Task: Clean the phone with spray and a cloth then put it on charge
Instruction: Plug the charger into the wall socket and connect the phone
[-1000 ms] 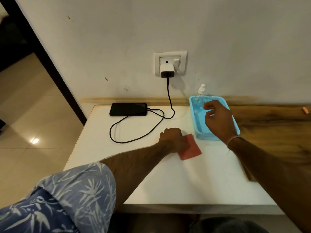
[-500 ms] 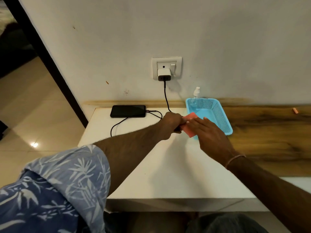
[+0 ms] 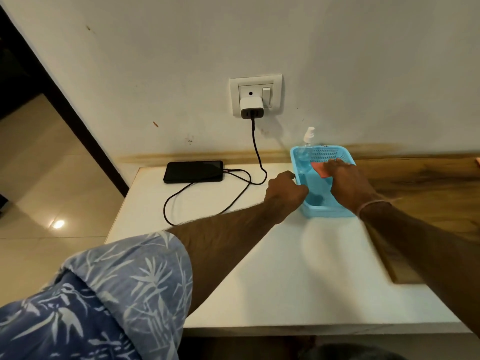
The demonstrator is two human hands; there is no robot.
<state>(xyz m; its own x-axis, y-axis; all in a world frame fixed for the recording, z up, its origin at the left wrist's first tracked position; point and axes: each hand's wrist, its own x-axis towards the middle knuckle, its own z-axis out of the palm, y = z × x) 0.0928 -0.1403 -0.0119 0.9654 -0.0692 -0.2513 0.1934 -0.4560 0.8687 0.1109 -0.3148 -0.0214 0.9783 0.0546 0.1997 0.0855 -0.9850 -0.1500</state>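
Note:
The black phone [image 3: 193, 171] lies flat at the back left of the white table [image 3: 272, 268]. A black cable [image 3: 207, 196] is plugged into it and runs up to the white charger [image 3: 251, 107] in the wall socket. A clear spray bottle [image 3: 307, 137] stands in the far left corner of a blue plastic basket [image 3: 324, 210]. My right hand [image 3: 348, 183] reaches into the basket and holds the red cloth [image 3: 320, 170] just over its floor. My left hand [image 3: 285, 189] has its fingers curled over the basket's left rim.
A wooden board [image 3: 420, 183] lies to the right of the basket, along the wall. The wall socket plate [image 3: 255, 96] has a switch beside the charger. The table's left edge drops to a tiled floor [image 3: 52, 203], with a dark door frame beyond.
The red cloth passed from my left hand to my right, which carried it right into the basket. My left hand moved right to the basket's left rim.

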